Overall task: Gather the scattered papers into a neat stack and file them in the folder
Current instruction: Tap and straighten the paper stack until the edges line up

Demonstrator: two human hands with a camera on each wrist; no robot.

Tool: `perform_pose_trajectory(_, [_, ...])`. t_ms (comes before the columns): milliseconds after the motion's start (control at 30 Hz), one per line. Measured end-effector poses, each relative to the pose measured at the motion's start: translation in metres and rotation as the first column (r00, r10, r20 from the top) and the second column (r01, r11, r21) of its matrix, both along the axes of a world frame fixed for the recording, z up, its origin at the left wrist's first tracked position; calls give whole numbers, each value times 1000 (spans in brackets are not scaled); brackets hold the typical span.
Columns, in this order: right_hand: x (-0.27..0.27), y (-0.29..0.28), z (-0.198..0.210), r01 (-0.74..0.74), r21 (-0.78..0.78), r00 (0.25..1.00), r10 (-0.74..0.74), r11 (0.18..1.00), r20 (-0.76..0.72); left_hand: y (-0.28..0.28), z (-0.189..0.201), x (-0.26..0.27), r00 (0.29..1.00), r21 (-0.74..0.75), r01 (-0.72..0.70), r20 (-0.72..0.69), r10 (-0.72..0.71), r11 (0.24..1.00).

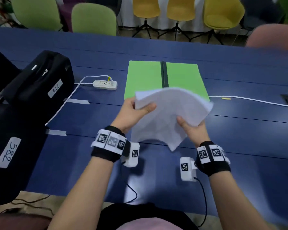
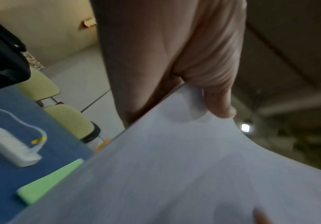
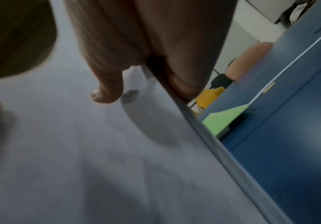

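A stack of white papers (image 1: 168, 113) hangs in the air above the blue table (image 1: 90, 117), bowed upward in the middle. My left hand (image 1: 135, 112) grips its left edge, thumb on top. My right hand (image 1: 192, 127) grips the right edge the same way. Up close, the left wrist view shows the papers (image 2: 174, 174) under my left hand (image 2: 209, 97), and the right wrist view shows the papers (image 3: 79, 151) under my right hand (image 3: 109, 84). The green folder (image 1: 145, 78) lies open and flat just beyond the papers, its dark spine in the middle; a corner of the folder (image 2: 46, 181) (image 3: 222, 118) shows in each wrist view.
A white power strip (image 1: 105, 84) with its cable lies left of the folder. Black bags (image 1: 40, 83) labelled 522 and 582 fill the table's left side. A white cable (image 1: 249, 100) runs off to the right. Green and yellow chairs (image 1: 93, 19) stand behind the table.
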State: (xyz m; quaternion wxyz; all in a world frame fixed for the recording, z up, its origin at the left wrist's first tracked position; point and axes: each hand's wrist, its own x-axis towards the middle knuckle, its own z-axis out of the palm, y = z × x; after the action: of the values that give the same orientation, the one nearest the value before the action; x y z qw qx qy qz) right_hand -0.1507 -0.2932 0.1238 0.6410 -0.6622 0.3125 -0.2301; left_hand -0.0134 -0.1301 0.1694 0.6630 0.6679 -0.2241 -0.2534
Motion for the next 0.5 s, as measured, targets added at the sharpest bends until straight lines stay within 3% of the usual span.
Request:
perform_pose_trajectory(67, [-2, 0, -8, -26, 12, 998, 26, 1000, -64, -3, -23, 1, 1000, 101, 9, -24, -6, 995])
perform_pose_trajectory(167, [-3, -4, -9, -39, 29, 996, 41, 999, -78, 2, -35, 6, 998, 125, 22, -58, -15, 992])
perform_pose_trajectory(333, [4, -1, 17, -27, 42, 993, 22, 999, 112, 3, -31, 5, 991, 63, -12, -130, 20, 998])
perform_pose_trajectory(400, [7, 1, 21, 24, 66, 985, -35, 998, 167, -4, -26, 0, 974, 31, -112, -197, 116, 993])
perform_pose_trajectory(500, [11, 1, 16, 104, 66, 984, -112, 992, 137, -17, -24, -8, 897, 54, -340, -281, 341, 939])
